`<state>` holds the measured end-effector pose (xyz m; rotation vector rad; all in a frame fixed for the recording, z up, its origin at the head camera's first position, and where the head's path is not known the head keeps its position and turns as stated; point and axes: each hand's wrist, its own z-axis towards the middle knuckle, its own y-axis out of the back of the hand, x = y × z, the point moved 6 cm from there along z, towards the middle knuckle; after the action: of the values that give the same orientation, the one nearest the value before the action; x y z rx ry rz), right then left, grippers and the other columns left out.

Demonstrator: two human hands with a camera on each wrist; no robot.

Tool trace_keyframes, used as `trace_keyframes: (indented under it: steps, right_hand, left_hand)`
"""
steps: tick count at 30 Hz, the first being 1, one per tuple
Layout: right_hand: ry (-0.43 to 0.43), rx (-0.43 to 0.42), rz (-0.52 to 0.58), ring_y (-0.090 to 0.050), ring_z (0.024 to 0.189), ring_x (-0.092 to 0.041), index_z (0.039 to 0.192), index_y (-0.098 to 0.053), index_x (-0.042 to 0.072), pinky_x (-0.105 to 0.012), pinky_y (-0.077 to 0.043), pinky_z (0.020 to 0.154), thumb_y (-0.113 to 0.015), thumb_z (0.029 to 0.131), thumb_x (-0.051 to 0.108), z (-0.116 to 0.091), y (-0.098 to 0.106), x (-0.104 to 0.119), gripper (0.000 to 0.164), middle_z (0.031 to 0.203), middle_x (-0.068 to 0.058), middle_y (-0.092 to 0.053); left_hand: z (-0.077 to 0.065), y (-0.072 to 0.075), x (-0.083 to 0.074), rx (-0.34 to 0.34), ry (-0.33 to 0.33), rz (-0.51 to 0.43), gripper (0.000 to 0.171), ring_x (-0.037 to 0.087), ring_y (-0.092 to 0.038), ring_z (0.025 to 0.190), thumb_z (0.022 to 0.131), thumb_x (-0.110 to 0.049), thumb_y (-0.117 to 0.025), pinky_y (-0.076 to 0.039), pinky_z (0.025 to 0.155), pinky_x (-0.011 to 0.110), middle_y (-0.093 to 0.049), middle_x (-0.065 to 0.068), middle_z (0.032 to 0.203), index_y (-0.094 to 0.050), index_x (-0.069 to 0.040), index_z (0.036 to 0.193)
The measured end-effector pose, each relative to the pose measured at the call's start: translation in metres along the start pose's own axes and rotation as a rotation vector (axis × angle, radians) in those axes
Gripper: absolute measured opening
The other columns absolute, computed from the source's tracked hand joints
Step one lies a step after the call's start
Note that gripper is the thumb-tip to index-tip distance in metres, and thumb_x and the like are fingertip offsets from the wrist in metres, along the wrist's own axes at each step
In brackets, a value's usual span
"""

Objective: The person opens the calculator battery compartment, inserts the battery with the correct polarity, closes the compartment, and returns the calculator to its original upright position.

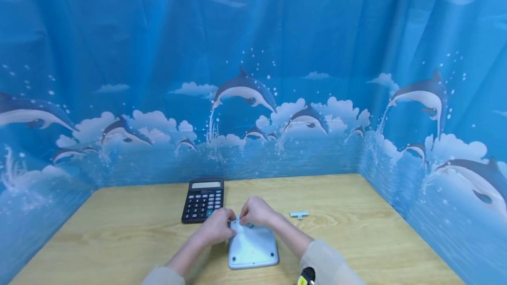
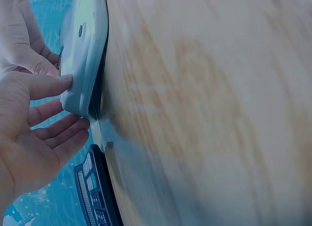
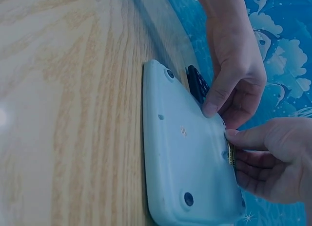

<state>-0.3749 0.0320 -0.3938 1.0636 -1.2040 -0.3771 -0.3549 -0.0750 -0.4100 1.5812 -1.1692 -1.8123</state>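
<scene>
A pale blue calculator [image 1: 253, 250] lies back side up on the table, dark round feet showing at its corners. My left hand [image 1: 218, 227] grips its far left edge, with the thumb on the back and fingers at the rim, as the left wrist view shows. At the far end, my right hand [image 1: 257, 211] pinches a small gold-and-black battery [image 3: 231, 154] right at the calculator's edge. The fingers partly hide the battery and the recess there. To the right of my right hand lies a small light blue T-shaped cover [image 1: 299, 214].
A black calculator [image 1: 203, 201] lies keys up, just beyond my left hand. The wood-grain table [image 1: 356, 232] ends against a blue dolphin-print curtain [image 1: 253, 153] at the back and sides.
</scene>
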Motion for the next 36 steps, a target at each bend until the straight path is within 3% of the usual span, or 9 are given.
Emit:
trace_keyframes:
  steps: [14,36]
  right_hand:
    - [0.013,0.011,0.010,-0.055,0.066,-0.007,0.084,-0.071,0.010,-0.021,-0.048,0.061,-0.069,0.079,0.009,-0.0008,-0.0040,-0.0039,0.005,0.074,0.005,-0.064]
    - [-0.001,0.002,0.046,-0.054,0.064,-0.010,0.076,-0.067,0.011,-0.023,-0.047,0.059,-0.068,0.079,0.005,0.0001,-0.0033,-0.0034,0.006,0.068,0.004,-0.058]
  left_hand:
    - [0.0001,-0.0016,0.0027,0.013,0.018,-0.024,0.030,0.018,-0.054,0.081,0.071,-0.005,-0.074,-0.052,0.072,0.035,-0.056,0.006,0.093,-0.062,-0.003,0.099]
    - [0.0014,-0.0003,0.0032,-0.003,-0.020,0.016,0.030,0.017,-0.052,0.080,0.069,-0.006,-0.074,-0.051,0.071,0.034,-0.054,0.004,0.091,-0.063,-0.004,0.096]
